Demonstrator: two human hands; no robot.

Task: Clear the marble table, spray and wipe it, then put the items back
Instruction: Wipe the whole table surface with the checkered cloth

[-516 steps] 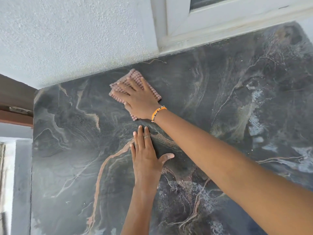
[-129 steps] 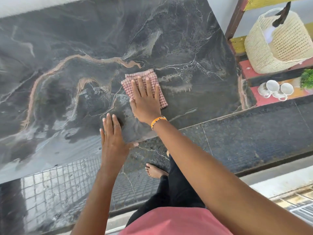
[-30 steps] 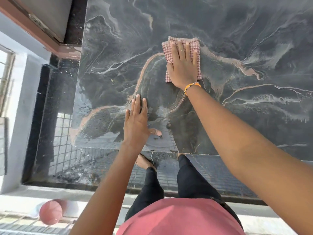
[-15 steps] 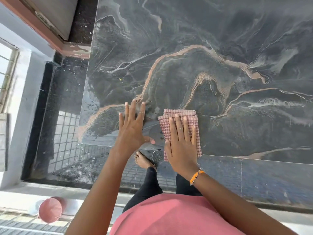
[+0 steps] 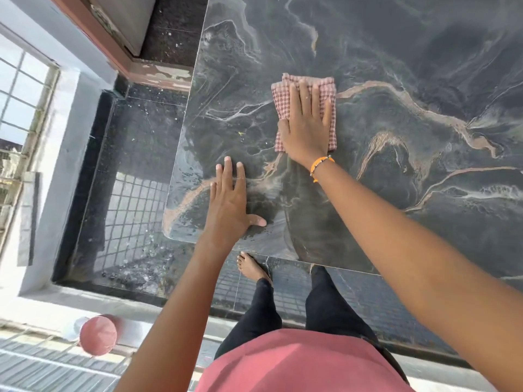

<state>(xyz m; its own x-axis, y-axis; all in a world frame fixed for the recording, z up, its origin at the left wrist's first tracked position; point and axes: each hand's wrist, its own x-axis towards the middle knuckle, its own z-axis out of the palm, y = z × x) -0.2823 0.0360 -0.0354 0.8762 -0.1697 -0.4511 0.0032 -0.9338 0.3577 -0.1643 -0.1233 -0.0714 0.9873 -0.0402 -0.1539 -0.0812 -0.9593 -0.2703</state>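
Observation:
The dark marble table (image 5: 396, 80) with tan and white veins fills the upper right of the head view. A folded pink-and-white checked cloth (image 5: 283, 97) lies flat on it, a little in from the left edge. My right hand (image 5: 307, 128), with an orange band at the wrist, presses on the cloth with straight fingers. My left hand (image 5: 230, 205) rests flat on the bare marble near the table's front left corner, fingers straight and thumb out to the right. Wet streaks shine around that corner.
Dark glossy floor tiles (image 5: 127, 193) lie left of and below the table. A pink bucket (image 5: 97, 335) stands at the lower left by a white ledge. A brown door frame (image 5: 113, 46) runs at the upper left. My bare foot (image 5: 250, 267) shows under the front edge.
My right hand has pushed the cloth away from the front edge, up the table. My left hand stays flat near the front left corner.

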